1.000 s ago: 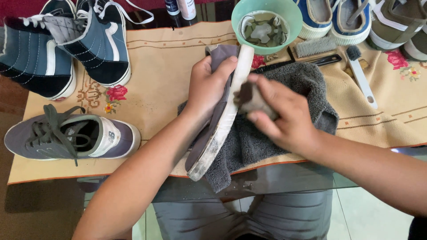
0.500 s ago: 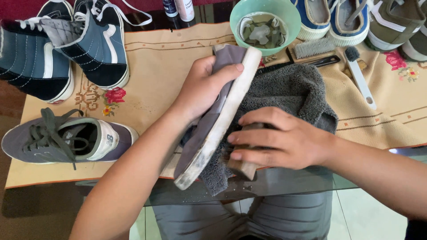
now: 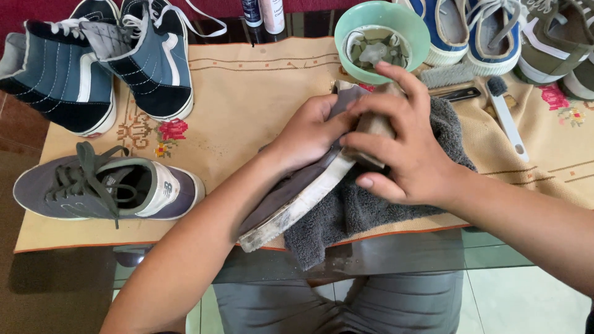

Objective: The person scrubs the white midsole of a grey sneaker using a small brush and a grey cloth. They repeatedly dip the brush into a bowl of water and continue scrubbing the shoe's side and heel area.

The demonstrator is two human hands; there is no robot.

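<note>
My left hand [image 3: 306,133] grips a grey sneaker [image 3: 278,201] turned on its side, its white sole edge [image 3: 297,207] facing me. My right hand [image 3: 402,148] presses a small brown wooden brush [image 3: 374,127] against the far end of that shoe. The shoe lies on a dark grey towel [image 3: 352,213] spread over a beige embroidered cloth [image 3: 247,93]. A mint green bowl [image 3: 414,25] with cloudy water stands just beyond my right hand.
A grey lace-up sneaker [image 3: 105,188] lies at the left. Two dark blue high-top shoes [image 3: 99,62] stand at the far left. Blue and olive sneakers [image 3: 495,31] line the far right, with a white-handled brush [image 3: 507,117] and a scrubbing brush [image 3: 448,75] beside them. Two bottles [image 3: 263,11] stand behind.
My right hand moved with the brush from the near side of the shoe up to its far end by the bowl. The left hand kept hold of the shoe.
</note>
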